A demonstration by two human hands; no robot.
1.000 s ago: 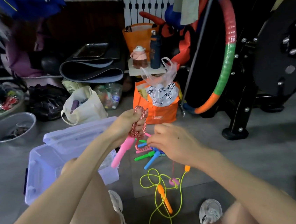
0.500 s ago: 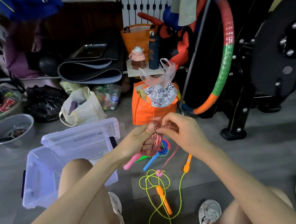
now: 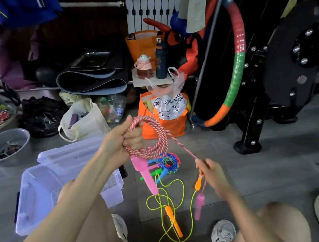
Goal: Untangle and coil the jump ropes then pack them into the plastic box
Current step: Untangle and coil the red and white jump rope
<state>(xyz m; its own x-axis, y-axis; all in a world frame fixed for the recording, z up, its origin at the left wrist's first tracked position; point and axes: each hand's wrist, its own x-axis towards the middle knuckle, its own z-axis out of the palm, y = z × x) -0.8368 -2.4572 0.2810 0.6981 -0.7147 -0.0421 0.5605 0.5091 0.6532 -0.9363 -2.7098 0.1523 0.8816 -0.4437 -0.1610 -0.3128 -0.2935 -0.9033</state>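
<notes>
My left hand (image 3: 121, 143) grips several coiled loops of a red-and-white jump rope (image 3: 157, 140), with one pink handle (image 3: 145, 175) hanging below the coil. My right hand (image 3: 211, 174) pinches the free end of the same rope, stretched taut from the coil, and its second pink handle (image 3: 199, 204) dangles under it. On the floor lies a yellow-green rope with orange handles (image 3: 172, 216), loosely looped. A bundle of blue and green ropes (image 3: 168, 164) sits behind it. The open clear plastic box (image 3: 35, 192) stands at lower left, its lid (image 3: 68, 153) leaning behind.
An orange bag (image 3: 166, 123) holding a plastic bag stands just beyond the ropes. A cream tote (image 3: 84, 120), a metal bowl (image 3: 2, 143) and clutter line the left. A striped hoop (image 3: 236, 66) and a black machine base (image 3: 247, 146) stand at right. My knees and shoes frame the bottom.
My right hand has pulled away from the coil down to the right, drawing the rope's free end taut. The coil in my left hand has widened and lifted slightly.
</notes>
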